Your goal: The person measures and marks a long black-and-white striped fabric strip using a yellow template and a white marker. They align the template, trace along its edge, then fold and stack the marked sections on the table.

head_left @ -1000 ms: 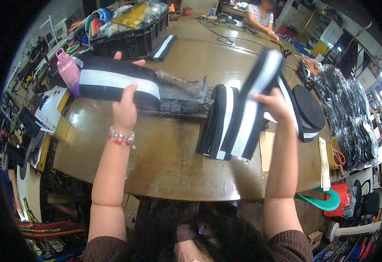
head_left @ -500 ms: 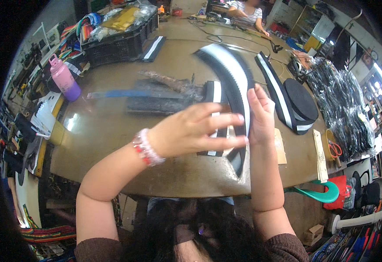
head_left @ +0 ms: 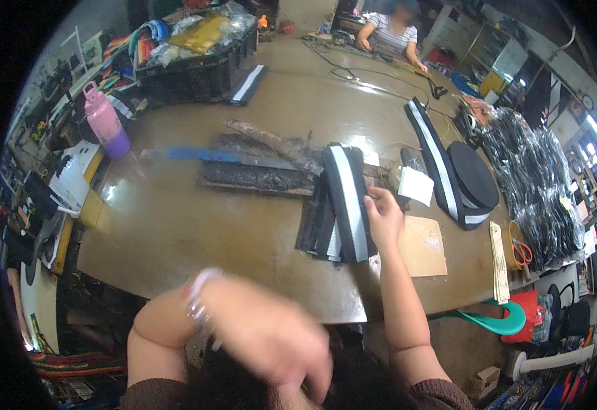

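Black webbing strips with a white centre stripe lie in an overlapping pile on the table, the top webbing strip [head_left: 348, 198] slightly slanted. At its right edge my right hand [head_left: 385, 217] has its thumb and bent fingers pinched together on the border. My left hand [head_left: 271, 335], smeared by motion, is low in the view beyond the table's near edge; its fingers cannot be made out. Right of the pile lie a white paper piece [head_left: 417, 186] and a tan card [head_left: 424, 247]. A thick roll of the same webbing [head_left: 473, 174] stands farther right, one length trailing from it.
Dark, worn bars [head_left: 257, 179] and a blue strip [head_left: 203, 155] lie left of the pile. A pink-purple bottle [head_left: 107, 124] and black crate [head_left: 189, 78] stand at left; plastic-wrapped goods [head_left: 534, 178] and orange-handled scissors [head_left: 521, 254] at right. Another person [head_left: 393, 37] sits across the table.
The raised, curved webbing strip now lies flat on the pile. My left hand has left it and dropped toward my body; my right hand has lowered slightly to the strip's edge.
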Demonstrator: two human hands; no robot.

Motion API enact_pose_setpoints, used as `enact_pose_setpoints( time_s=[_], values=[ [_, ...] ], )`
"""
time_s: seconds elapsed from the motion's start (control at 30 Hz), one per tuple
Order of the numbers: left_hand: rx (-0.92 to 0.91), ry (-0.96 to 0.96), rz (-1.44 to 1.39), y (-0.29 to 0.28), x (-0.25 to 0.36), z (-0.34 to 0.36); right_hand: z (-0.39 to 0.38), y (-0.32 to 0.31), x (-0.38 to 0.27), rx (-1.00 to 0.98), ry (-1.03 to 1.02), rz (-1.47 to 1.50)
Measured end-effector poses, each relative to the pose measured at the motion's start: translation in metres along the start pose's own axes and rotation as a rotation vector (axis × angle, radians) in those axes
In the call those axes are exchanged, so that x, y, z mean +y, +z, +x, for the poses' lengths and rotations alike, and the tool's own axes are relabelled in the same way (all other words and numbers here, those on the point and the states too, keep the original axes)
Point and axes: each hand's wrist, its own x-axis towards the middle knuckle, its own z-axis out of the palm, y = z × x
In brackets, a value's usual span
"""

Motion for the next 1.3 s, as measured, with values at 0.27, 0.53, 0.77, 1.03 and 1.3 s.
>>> enact_pose_setpoints(
  time_s=[0.27,0.53,0.77,1.03,1.3],
  values=[
    [1.293,-0.797,0.131,-0.106,-0.191,-0.058,-0.014,0.033,0.027,-0.105,0.144,0.057],
    [1.028,-0.643,0.793,-0.063,-0.125,-0.013,-0.064,-0.046,-0.04,-0.737,0.163,-0.189],
    [0.415,-0.603,1.465,-0.023,-0.052,-0.001,-0.081,-0.102,-0.115,-0.285,-0.715,-0.605],
    [0.401,-0.734,1.388,-0.01,-0.083,-0.03,-0.092,-0.075,-0.069,-0.74,-0.604,-0.738],
    [0.536,-0.913,1.388,-0.024,-0.093,-0.019,-0.09,-0.05,-0.05,-0.487,-0.685,-0.581]
  ],
)
